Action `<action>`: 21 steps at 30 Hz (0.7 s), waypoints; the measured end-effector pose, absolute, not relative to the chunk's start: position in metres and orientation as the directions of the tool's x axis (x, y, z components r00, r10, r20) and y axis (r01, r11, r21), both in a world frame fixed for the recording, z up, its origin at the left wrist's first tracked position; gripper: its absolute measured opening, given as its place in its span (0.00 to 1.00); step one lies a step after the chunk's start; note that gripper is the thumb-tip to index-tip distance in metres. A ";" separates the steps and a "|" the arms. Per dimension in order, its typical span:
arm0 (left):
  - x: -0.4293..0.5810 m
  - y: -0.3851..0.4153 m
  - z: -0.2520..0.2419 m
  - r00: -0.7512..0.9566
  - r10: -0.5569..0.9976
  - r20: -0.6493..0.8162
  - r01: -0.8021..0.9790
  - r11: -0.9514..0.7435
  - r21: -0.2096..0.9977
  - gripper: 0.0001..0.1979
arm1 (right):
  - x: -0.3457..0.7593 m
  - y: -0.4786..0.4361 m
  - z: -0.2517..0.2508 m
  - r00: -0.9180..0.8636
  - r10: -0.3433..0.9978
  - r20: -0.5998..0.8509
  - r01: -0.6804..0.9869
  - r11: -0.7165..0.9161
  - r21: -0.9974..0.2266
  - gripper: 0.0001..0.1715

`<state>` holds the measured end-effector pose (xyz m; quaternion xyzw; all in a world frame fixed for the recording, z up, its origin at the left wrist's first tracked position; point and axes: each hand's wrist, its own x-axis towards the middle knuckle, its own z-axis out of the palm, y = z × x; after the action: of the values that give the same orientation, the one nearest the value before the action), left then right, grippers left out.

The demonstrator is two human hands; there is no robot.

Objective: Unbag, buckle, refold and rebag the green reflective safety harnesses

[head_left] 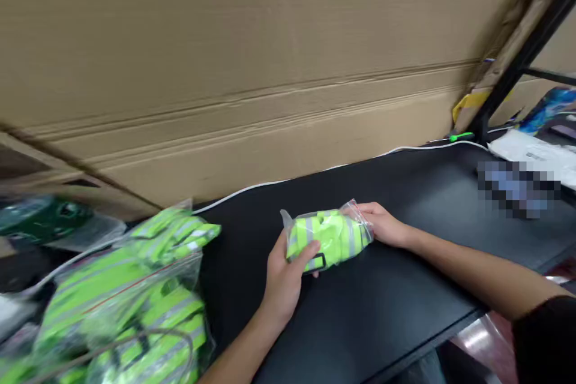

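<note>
Bagged neon-green reflective vest [330, 239] on black workbench [396, 192]. Left hand [283, 288]: fingers curled around near end. Right hand [382, 224]: fingers together, clamped on right end. More bagged vests [121, 306] at left.

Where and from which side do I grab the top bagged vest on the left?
Take the top bagged vest by its soft folded middle, from above on the bench side: it lies uppermost beside the black bench; the loose film corner looks flimsy.

I'm keeping beside me | bagged hi-vis vests [121, 306] piling at the black bench's [405, 312] left end | white cable [288, 179] running along its far edge | white packet [531, 153] lying at its far right corner
</note>
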<state>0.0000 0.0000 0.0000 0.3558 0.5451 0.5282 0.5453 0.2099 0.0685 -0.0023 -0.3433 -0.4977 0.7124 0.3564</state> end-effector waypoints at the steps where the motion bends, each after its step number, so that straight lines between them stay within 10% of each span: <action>1: 0.000 0.000 0.000 -0.150 0.964 -0.218 -0.188 0.189 0.964 0.28 | 0.210 0.069 -0.001 -0.507 0.851 -0.137 -0.151 -0.244 -0.958 0.28; 21: 0.004 -0.001 0.008 -0.130 0.968 -0.215 -0.180 0.190 0.965 0.26 | 0.208 0.071 -0.003 -0.530 0.840 -0.115 -0.111 -0.203 -0.973 0.31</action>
<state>0.0040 -0.0005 0.0076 0.3639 0.5410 0.5219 0.5500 0.2085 0.0709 -0.0034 -0.3437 -0.5307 0.6952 0.3420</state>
